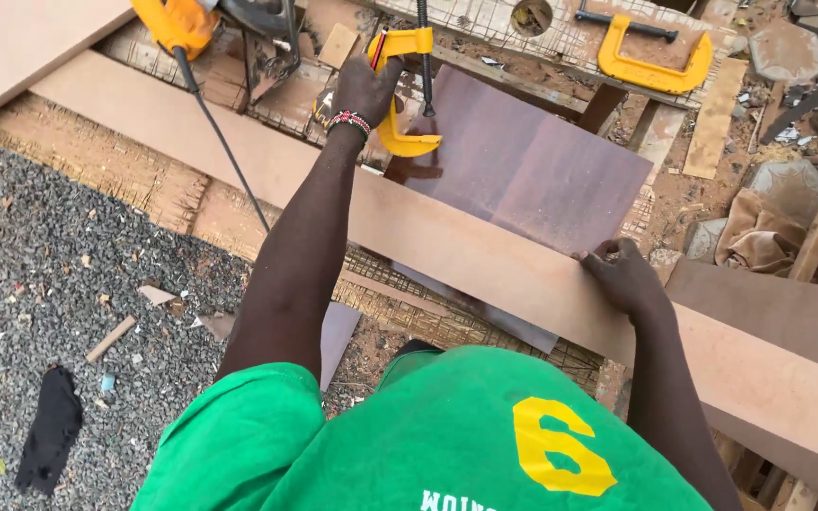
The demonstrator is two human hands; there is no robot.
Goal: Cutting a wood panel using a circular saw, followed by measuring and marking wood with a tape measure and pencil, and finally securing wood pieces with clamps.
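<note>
Head view: clamp (407, 95) behind left hand (365, 87)

Yellow clamp (407, 95) upright on long tan board (485, 255).

We are outdoors in flat daylight, with no walls or windows about us, looking down on a rough workbench (485, 33) topped with wire mesh at the far side and grey gravel ground (40, 274) spreading over the near left, strewn with wood chips, a small offcut (111, 338) and a black rag (49, 428). On the far right we see reddish dirt littered with scraps, patterned paving blocks (786, 49) and a crumpled tan cloth (759, 237), while a pale board (21, 43) fills the far left corner.
</note>
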